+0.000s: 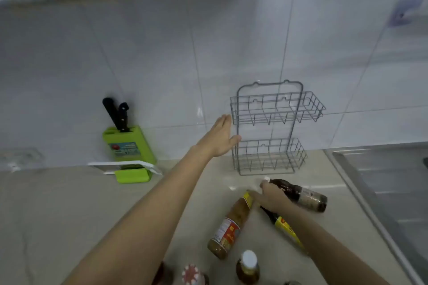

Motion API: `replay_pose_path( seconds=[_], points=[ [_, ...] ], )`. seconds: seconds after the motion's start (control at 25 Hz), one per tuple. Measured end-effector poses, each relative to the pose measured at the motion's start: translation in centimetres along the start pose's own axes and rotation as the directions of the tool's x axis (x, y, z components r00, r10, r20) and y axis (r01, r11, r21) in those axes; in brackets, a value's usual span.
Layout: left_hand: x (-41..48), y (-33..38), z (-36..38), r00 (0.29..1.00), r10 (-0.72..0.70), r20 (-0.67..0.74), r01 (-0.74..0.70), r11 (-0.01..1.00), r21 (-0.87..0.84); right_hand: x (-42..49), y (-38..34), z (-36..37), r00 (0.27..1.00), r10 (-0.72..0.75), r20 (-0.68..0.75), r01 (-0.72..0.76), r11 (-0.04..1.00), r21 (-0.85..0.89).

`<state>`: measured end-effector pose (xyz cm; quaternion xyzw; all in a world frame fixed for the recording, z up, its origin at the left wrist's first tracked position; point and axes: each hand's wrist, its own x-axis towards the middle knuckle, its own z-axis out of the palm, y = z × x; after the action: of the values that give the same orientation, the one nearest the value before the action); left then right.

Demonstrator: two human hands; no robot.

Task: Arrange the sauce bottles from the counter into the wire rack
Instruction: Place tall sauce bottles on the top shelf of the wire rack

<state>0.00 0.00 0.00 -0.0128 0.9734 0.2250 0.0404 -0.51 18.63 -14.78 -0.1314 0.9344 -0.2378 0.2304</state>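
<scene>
A grey two-tier wire rack point(269, 127) stands against the tiled wall with both baskets empty. My left hand point(221, 137) is open, flat, at the rack's left side. My right hand point(272, 196) reaches low over the counter, fingers spread across the neck of a dark bottle with a white cap point(303, 194) lying on its side. A tan sauce bottle with a yellow cap and red label point(231, 224) lies beside it. A dark bottle with a yellow label point(283, 227) lies partly under my right forearm. Three upright bottles show at the bottom edge, one with a white cap point(248, 266).
A green knife block point(128, 143) with two black-handled knives stands at the wall on the left, with a white board in a green holder point(132, 172) in front. A steel sink point(389, 190) takes up the right side. A clear container point(19, 158) is at far left.
</scene>
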Motion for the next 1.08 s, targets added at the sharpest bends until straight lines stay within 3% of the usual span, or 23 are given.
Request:
replay_pose_path(
  seconds=[0.16,0.36,0.6,0.72,0.8,0.84,0.92,1.0,1.08],
  points=[
    [1.4,-0.1,0.6,1.000,-0.002,-0.006,0.001,0.984,-0.181,2.0,-1.1,1.9,0.994,0.101,-0.027,-0.099,0.992,0.073],
    [3.1,-0.8,1.6,1.000,-0.013,-0.003,0.012,0.947,-0.320,4.7,-1.6,2.7,0.969,0.216,-0.123,-0.229,0.968,-0.101],
    [3.7,-0.5,1.7,0.998,-0.060,-0.019,0.033,0.762,-0.646,6.6,-2.4,3.3,0.959,0.284,-0.025,-0.285,0.954,-0.088],
    [4.0,-0.6,1.7,0.997,-0.081,-0.018,0.046,0.722,-0.690,6.5,-2.5,2.5,0.954,0.291,0.077,-0.294,0.955,0.037],
    [4.3,-0.7,1.7,0.995,-0.100,-0.020,0.057,0.713,-0.699,6.1,-2.8,2.0,0.961,0.236,0.143,-0.265,0.932,0.246],
    [4.3,-0.6,1.8,0.993,-0.117,-0.019,0.070,0.705,-0.706,5.8,-3.0,1.7,0.960,0.219,0.174,-0.272,0.877,0.396],
    [4.1,-0.2,1.9,0.989,-0.146,-0.010,0.089,0.652,-0.753,3.9,-3.8,1.0,0.955,0.212,0.208,-0.297,0.660,0.690],
    [4.1,-0.2,1.9,0.988,-0.153,0.000,0.087,0.566,-0.819,1.8,-4.6,0.1,0.980,0.167,0.105,-0.180,0.547,0.817],
    [3.8,0.0,1.6,0.987,-0.158,0.002,0.085,0.524,-0.848,-0.6,-4.9,-2.3,0.988,0.070,-0.139,0.061,0.647,0.760]
  ],
)
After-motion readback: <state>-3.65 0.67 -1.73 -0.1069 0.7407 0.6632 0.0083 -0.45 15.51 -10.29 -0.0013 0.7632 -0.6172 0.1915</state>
